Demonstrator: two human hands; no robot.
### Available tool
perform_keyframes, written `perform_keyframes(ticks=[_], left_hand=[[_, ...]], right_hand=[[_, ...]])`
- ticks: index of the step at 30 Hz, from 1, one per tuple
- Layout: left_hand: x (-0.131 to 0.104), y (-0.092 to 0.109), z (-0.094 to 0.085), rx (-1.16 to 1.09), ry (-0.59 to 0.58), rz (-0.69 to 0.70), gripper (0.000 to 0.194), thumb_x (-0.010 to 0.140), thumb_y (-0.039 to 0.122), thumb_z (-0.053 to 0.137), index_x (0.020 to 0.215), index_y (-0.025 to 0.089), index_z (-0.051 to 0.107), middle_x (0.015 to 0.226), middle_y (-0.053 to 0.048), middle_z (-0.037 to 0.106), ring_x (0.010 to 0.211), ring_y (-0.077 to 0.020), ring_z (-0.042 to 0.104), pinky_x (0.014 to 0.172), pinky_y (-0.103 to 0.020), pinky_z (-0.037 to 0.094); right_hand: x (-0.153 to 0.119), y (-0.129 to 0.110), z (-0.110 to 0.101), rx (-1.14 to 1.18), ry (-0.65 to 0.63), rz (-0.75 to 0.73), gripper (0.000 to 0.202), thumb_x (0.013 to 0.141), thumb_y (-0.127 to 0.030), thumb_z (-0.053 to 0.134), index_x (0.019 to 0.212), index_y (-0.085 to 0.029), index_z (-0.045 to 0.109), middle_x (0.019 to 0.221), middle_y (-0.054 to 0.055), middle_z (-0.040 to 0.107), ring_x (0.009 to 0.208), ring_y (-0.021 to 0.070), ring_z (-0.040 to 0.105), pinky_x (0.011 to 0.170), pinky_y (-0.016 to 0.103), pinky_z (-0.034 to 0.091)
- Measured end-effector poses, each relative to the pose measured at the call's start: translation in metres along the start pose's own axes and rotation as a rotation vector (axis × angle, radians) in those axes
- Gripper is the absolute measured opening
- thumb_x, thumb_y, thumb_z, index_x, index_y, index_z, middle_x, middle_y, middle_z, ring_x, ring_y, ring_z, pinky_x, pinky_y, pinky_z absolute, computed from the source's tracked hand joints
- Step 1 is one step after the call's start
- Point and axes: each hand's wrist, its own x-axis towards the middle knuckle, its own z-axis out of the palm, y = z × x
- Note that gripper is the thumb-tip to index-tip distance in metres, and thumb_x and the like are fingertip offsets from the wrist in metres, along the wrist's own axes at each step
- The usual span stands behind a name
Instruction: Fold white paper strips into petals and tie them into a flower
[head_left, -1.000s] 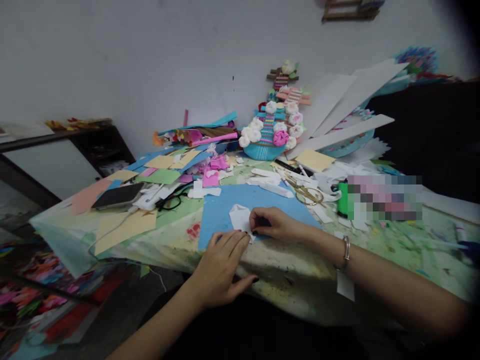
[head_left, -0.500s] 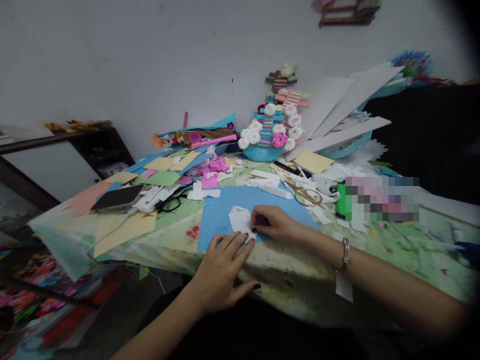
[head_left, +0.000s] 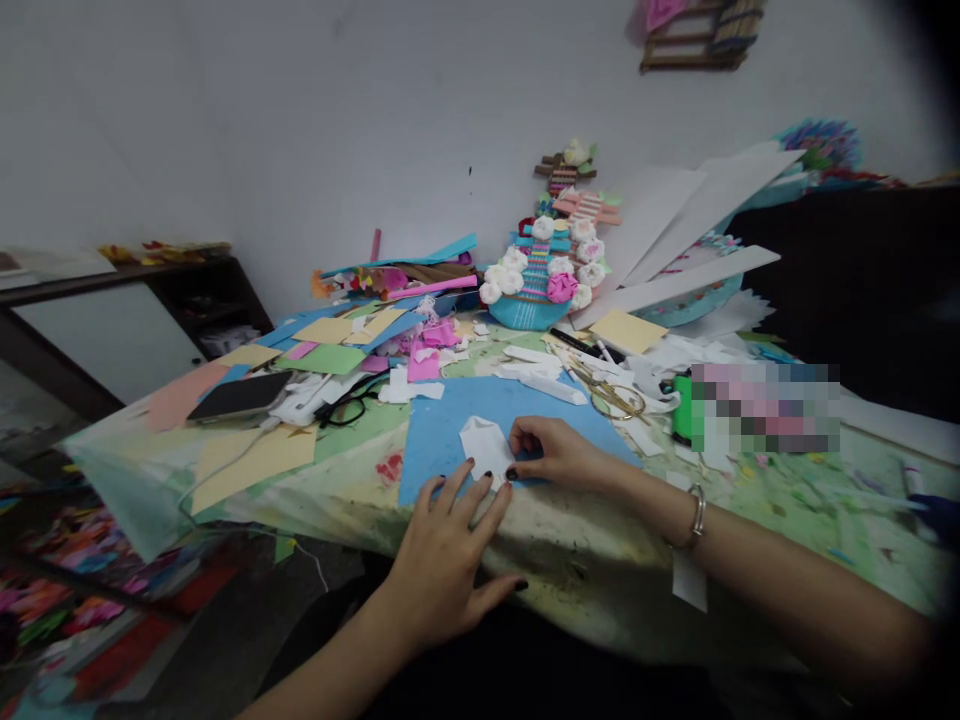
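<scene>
The left hand (head_left: 448,550) is laid palm down with its fingers spread, released from any grip, and the lower end of a folded white paper (head_left: 484,448) is touched by its fingertips. The right hand (head_left: 555,455) is curled at the right edge of that paper, thumb and forefinger brought close together; whether the edge is pinched between them cannot be told. A silver bracelet (head_left: 698,515) is worn on the right wrist.

The white paper is set flat on a blue sheet (head_left: 536,400), its upper corners folded in to a blunt point. The blue sheet is spread at the near edge of the counter (head_left: 360,465), which is covered by a stained, pale green cloth.

Just beyond the paper, white strips (head_left: 553,387) are scattered, one partly rested on the blue sheet. To their right, gold-handled scissors (head_left: 619,402) are placed near a yellow sheet (head_left: 628,332) and a green object (head_left: 682,410). On the left, a dark flat device (head_left: 238,396) is laid near a larger yellow sheet (head_left: 251,465), which is crossed by a pale cable (head_left: 225,470). At the back, a blue-based craft piece (head_left: 529,314) is stood against the wall, decorated with white and pink rosettes.
</scene>
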Motion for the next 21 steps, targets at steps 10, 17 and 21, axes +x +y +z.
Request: perform_keyframes(ticks=[10, 17, 21], left_hand=[[-0.005, 0.006, 0.0, 0.053, -0.021, -0.115, 0.086, 0.067, 0.062, 0.063, 0.141, 0.033, 0.029, 0.142, -0.009, 0.04, 0.133, -0.0445, 0.016, 0.099, -0.065, 0.016], [-0.006, 0.007, 0.001, 0.041, -0.048, -0.14, 0.088, 0.062, 0.065, 0.065, 0.138, 0.034, 0.035, 0.143, -0.011, 0.038, 0.134, -0.0456, 0.014, 0.099, -0.068, 0.015], [-0.005, 0.007, -0.001, 0.038, -0.075, -0.163, 0.094, 0.058, 0.062, 0.071, 0.139, 0.035, 0.032, 0.143, -0.013, 0.037, 0.134, -0.045, 0.017, 0.1, -0.068, 0.015]], right_hand=[[0.003, 0.0, -0.001, 0.173, -0.001, 0.09, 0.019, 0.071, -0.028, 0.067, 0.07, -0.015, 0.052, 0.061, -0.005, 0.046, 0.057, 0.0088, 0.039, 0.052, 0.021, 0.03], [0.02, -0.025, 0.002, -0.253, -0.091, 0.048, 0.028, 0.059, -0.031, 0.078, 0.061, -0.016, 0.055, 0.054, -0.005, 0.048, 0.053, 0.0086, 0.041, 0.052, 0.022, 0.024], [0.035, -0.035, 0.01, -0.419, -0.119, -0.047, 0.021, 0.062, -0.027, 0.074, 0.059, -0.016, 0.056, 0.052, -0.004, 0.049, 0.052, 0.009, 0.04, 0.054, 0.023, 0.022]])
